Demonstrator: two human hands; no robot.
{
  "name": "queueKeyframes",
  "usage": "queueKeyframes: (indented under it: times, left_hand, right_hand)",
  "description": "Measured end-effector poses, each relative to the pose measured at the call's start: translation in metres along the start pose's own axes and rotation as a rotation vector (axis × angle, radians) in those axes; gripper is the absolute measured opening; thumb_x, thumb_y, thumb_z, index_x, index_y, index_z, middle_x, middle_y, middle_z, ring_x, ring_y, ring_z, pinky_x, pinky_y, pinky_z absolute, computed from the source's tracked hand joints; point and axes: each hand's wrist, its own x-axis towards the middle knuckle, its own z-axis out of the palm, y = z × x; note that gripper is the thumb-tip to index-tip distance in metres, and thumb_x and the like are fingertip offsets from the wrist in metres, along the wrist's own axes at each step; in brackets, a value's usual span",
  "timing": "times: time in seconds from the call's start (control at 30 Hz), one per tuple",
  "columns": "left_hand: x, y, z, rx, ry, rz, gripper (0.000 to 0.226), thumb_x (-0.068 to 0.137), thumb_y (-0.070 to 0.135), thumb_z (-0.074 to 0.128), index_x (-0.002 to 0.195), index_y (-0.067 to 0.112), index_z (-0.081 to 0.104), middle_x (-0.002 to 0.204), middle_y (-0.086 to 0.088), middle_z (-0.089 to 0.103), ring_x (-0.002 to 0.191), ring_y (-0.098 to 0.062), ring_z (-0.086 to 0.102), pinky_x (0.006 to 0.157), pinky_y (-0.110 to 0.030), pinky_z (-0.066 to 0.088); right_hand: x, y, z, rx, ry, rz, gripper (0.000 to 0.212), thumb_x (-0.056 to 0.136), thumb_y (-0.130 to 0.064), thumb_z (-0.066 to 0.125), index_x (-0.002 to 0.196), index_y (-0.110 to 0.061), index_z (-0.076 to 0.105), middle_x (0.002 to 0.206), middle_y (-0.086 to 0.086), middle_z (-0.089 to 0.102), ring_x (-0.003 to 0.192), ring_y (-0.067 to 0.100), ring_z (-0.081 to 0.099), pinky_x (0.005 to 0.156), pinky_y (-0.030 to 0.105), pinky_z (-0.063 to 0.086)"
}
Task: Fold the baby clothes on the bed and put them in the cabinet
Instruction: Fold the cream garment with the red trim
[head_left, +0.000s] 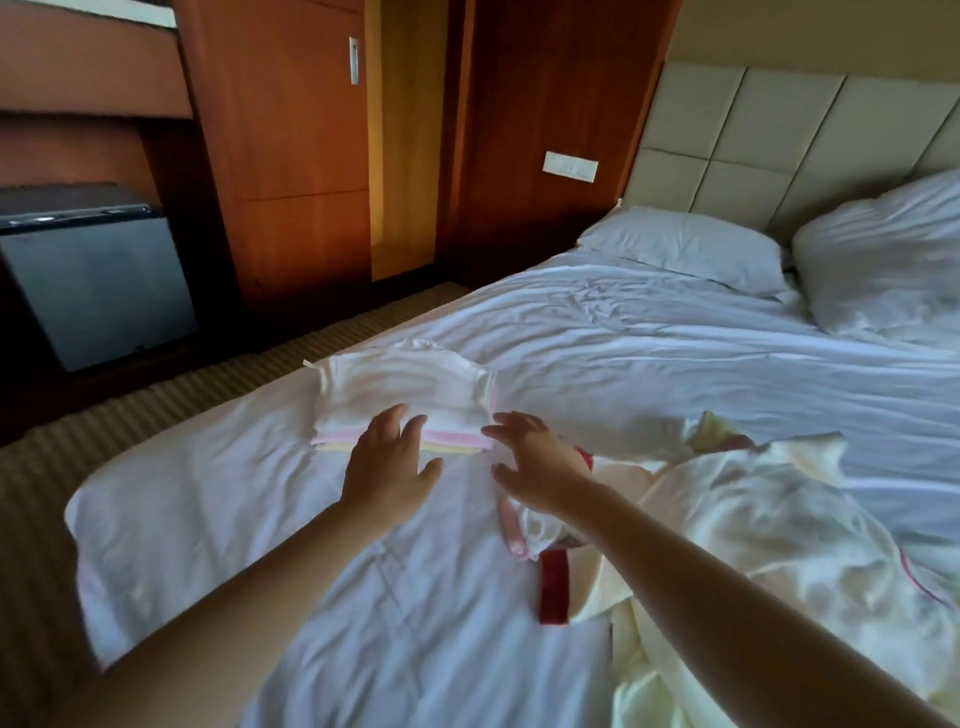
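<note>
Stack of folded baby clothes (405, 389) on the bed (649, 338) near its left edge, just beyond both hands, long axis running left to right across the reach. The left hand (387, 462) is spread flat and holds nothing, its tips over the stack's near edge; the right hand (535, 457), fingers likewise extended and empty, hovers just beside the near right corner. Unfolded garments (753, 519) lie to the right; the cabinet (291, 156) stands beyond the bed's left side.
</note>
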Motion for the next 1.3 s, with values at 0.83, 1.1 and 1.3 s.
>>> queueKeyframes:
  times: [0.83,1.1,1.3]
  left_hand:
    - [-0.087,0.26,0.039,-0.186,-0.232,0.46,0.055,0.093,0.033,0.058,0.144,0.022,0.042,0.149,0.008,0.041,0.133,-0.015,0.046,0.104,-0.037,0.042]
    - [-0.061,0.262,0.079,-0.196,-0.081,0.483,0.044,0.084,0.033,0.072,0.126,0.025,0.062,0.132,0.011,0.06,0.117,-0.011,0.059,0.091,-0.028,0.048]
    - [-0.058,0.26,0.085,-0.203,-0.014,0.444,0.014,0.09,0.025,0.065,0.102,0.025,0.071,0.1,0.01,0.073,0.086,-0.014,0.07,0.068,-0.028,0.053]
  right_hand:
    - [-0.257,0.163,-0.081,0.043,0.22,0.506,0.066,0.093,-0.037,0.057,0.151,-0.036,0.027,0.159,-0.01,0.026,0.141,0.016,0.035,0.101,0.042,0.045]
    - [-0.232,0.204,-0.045,0.158,0.232,0.603,0.045,0.098,-0.037,0.046,0.142,-0.043,0.043,0.136,-0.007,0.059,0.111,0.022,0.06,0.079,0.029,0.044]
    - [-0.228,0.204,-0.043,0.179,0.311,0.639,0.04,0.096,-0.032,0.048,0.134,-0.041,0.055,0.133,-0.011,0.061,0.116,0.019,0.059,0.088,0.031,0.047]
